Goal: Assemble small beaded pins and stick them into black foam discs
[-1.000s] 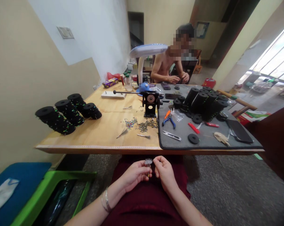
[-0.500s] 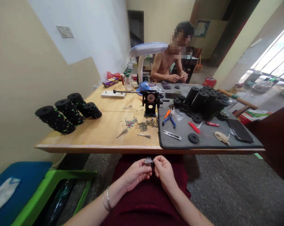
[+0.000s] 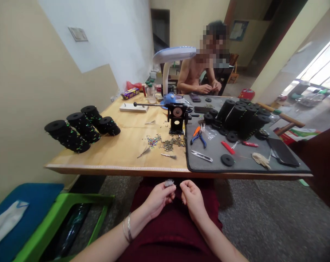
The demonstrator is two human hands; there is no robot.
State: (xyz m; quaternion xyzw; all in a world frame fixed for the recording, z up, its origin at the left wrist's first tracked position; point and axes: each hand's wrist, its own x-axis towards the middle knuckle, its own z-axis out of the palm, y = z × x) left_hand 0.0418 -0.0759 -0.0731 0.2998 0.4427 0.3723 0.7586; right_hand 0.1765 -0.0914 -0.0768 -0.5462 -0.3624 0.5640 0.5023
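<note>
Above my lap, just short of the table's front edge, my left hand [image 3: 161, 195] pinches a small grey bristly piece [image 3: 169, 182] between thumb and fingers. Its exact kind is too small to make out. My right hand [image 3: 191, 194] is a short gap to the right, with thumb and fingertips pressed together; whatever they hold, if anything, is hidden. On the table beyond lie a heap of small metal bits [image 3: 172, 143], a pile of coloured beads [image 3: 153, 141] and thin bristly bundles [image 3: 169, 156]. A black hand-cranked winding machine [image 3: 177, 118] stands behind them.
Black foam rolls [image 3: 77, 125] with green bits stand at the left of the wooden table [image 3: 121, 156]. A grey mat [image 3: 211, 168] bears pliers [image 3: 199, 139], thread snips [image 3: 201, 156], foam discs and more rolls [image 3: 238, 116]. A lamp [image 3: 167, 69] rises at the back; a co-worker [image 3: 193, 76] sits opposite.
My hands have come apart: the right one was touching the grey bristly piece and now is clear of it. The left hand has tilted and shifted slightly left with the piece.
</note>
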